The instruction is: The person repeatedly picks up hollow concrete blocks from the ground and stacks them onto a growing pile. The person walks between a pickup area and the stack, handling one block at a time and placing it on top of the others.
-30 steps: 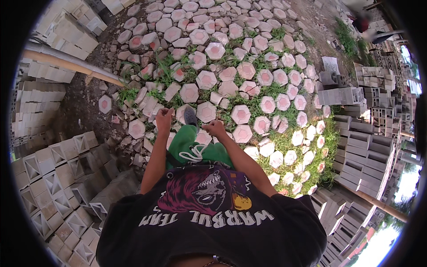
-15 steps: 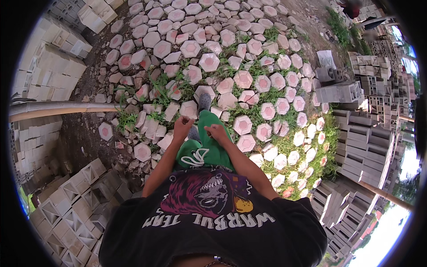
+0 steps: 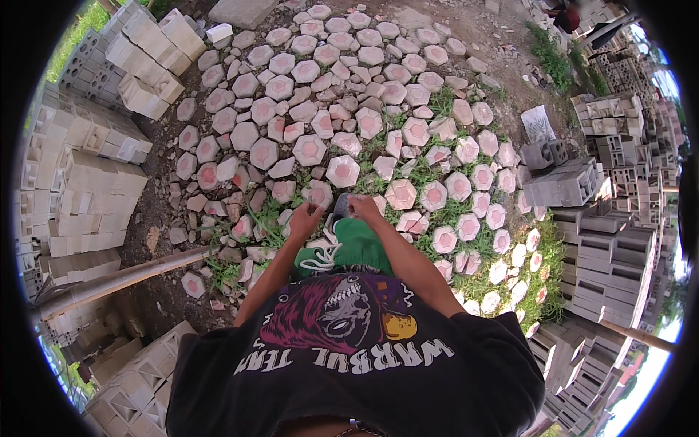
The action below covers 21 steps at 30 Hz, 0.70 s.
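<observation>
My left hand (image 3: 306, 220) hangs in front of my green trousers (image 3: 360, 247), its fingers curled in with nothing showing in them. Beside it on the right, my right hand (image 3: 364, 208) is also closed, with no object visible in it. Both are above the ground and apart from each other. Between them a grey shoe (image 3: 341, 205) shows on the paving. Just ahead of the left hand lies a hexagonal paving stone (image 3: 318, 193) with a pinkish centre. Another hexagonal stone (image 3: 343, 171) sits farther ahead.
Many hexagonal stones, rubble and grass (image 3: 273, 229) make uneven footing. Concrete blocks (image 3: 102, 197) are stacked at left, and more blocks (image 3: 608, 255) at right. A bamboo pole (image 3: 131, 280) slants low at left. A pale sheet (image 3: 537, 124) lies at far right.
The ground has shifted down and outward in view as I move forward over the stones. My right hand has risen slightly and my left has lowered a little; both stay closed.
</observation>
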Motion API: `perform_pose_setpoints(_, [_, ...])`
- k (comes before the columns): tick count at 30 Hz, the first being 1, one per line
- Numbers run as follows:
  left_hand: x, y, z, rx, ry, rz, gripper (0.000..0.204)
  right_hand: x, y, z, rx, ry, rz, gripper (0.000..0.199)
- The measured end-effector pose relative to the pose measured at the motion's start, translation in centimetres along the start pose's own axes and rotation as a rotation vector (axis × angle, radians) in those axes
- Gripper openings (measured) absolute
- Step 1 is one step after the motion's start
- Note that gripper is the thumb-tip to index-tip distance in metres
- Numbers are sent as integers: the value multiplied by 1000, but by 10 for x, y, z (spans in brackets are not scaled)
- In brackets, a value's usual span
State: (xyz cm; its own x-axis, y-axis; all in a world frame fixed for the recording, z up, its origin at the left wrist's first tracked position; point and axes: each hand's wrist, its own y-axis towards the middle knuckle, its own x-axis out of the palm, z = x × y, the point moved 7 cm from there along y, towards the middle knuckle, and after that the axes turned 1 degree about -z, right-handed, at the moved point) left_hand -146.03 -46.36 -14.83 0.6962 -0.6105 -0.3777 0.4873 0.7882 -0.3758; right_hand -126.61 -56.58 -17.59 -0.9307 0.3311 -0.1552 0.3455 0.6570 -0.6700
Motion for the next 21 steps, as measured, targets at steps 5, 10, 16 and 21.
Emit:
perform_pose_setpoints(5, [15, 67, 71, -30, -87, -84, 31, -39, 47, -36, -17, 64, 78, 25])
perform_pose_setpoints(10, [31, 121, 104, 50, -18, -195, 28, -64, 65, -32, 144, 181, -25, 15])
perform_pose_setpoints(16, [46, 194, 155, -4, -3, -289, 26, -107, 100, -32, 296, 256, 41, 16])
perform_pose_setpoints(21, [66, 290, 182, 75, -56, -398, 27, -146, 165, -72, 280, 283, 110, 16])
